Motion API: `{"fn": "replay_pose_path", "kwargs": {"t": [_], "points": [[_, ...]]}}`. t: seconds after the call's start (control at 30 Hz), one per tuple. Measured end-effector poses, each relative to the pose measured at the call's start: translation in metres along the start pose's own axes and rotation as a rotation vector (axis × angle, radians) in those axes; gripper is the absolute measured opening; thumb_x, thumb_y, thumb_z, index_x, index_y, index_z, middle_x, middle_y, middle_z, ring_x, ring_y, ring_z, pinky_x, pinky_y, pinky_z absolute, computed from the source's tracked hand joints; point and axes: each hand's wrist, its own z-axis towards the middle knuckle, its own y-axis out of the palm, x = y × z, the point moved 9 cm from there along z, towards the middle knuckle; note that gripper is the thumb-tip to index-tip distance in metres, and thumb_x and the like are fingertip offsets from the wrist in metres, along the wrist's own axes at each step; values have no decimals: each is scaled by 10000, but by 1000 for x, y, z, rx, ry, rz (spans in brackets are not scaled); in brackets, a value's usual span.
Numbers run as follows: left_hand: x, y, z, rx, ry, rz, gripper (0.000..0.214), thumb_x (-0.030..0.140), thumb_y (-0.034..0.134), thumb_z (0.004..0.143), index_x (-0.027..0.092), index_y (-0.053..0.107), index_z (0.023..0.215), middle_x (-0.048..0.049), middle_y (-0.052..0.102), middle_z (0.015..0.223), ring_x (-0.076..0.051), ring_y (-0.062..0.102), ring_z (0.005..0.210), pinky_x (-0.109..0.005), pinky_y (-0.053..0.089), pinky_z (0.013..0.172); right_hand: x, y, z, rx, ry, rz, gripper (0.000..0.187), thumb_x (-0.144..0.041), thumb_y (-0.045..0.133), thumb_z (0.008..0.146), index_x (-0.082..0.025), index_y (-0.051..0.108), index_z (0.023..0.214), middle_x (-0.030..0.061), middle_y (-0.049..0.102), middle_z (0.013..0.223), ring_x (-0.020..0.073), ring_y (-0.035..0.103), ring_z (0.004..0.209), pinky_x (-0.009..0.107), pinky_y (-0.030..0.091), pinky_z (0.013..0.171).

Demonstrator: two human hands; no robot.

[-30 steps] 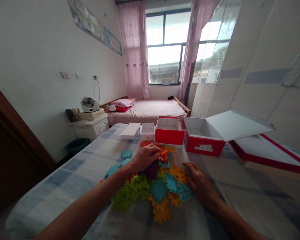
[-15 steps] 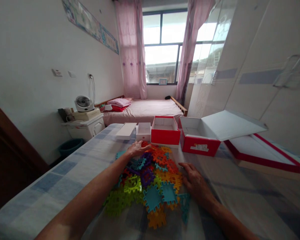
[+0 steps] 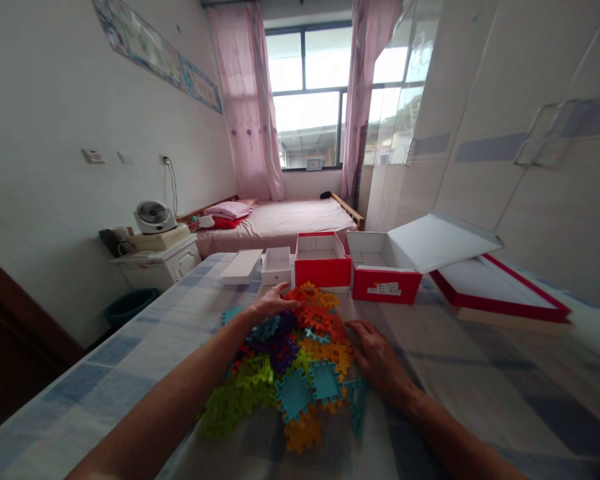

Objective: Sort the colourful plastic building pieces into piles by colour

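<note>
A heap of interlocking plastic building tiles with toothed edges (image 3: 293, 395) lies on the table in several colours. My left hand (image 3: 273, 302) reaches over the far left of the heap, thumb and fingers apart, its fingertips at the red tiles (image 3: 321, 321). Along the right edge of the heap rests my right hand (image 3: 379, 351), its fingers stretched out beside the orange tiles (image 3: 330, 353). Purple tiles (image 3: 283, 352) lie below my left hand, with green tiles (image 3: 230, 403) nearer to me. A blue triangular piece (image 3: 356, 403) is close to my right wrist.
Behind the heap stand a white lid (image 3: 241, 265), a small white box (image 3: 276, 267), a red box (image 3: 322, 270) and a larger red box (image 3: 386, 285) with its flap raised. A red-rimmed lid (image 3: 505, 300) lies at right. The tablecloth (image 3: 145, 353) is checked.
The view has turned slightly right, so the scene sits further left. Both hands stay at the heap. An orange tile at its far end now shows more beside my left fingers.
</note>
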Motion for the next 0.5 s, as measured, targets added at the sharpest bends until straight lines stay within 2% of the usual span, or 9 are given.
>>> {"fn": "replay_pose_path", "kwargs": {"t": [0.2,0.3,0.37,0.43,0.5], "points": [[32,29,-16,-195,112,-117,667,450,734,570,98,618,1125,-62,690,934,-203,618,822,-281,482,736,0,0,0,2,-13,19,476,-62,405,715,-169,512,1167,91,544,1178,184,509,1092,329,376,975],[52,44,-31,-262,182,-103,628,373,768,553,131,639,1117,-46,685,973,-204,608,856,-266,471,751,-1,0,0,0,-25,49,460,-64,401,720,-156,515,1156,97,547,1163,185,511,1079,329,379,968],[71,56,-42,-356,274,-42,614,358,783,546,171,648,1115,-31,667,1046,-205,594,913,-245,451,783,-1,-2,1,5,-22,84,433,-71,395,730,-152,525,1135,99,555,1143,182,520,1057,326,387,958],[85,62,-46,-397,340,69,531,417,719,641,205,646,1122,-10,659,1066,-195,586,937,-222,437,786,0,-4,1,17,-4,134,419,-74,391,729,-148,534,1116,98,560,1126,177,528,1037,319,394,950],[90,57,-38,-323,332,183,437,467,573,772,192,654,1102,-12,672,1017,-191,586,920,-217,432,764,4,-6,2,36,29,189,428,-70,386,719,-140,533,1114,100,559,1126,171,528,1042,312,392,957]]}}
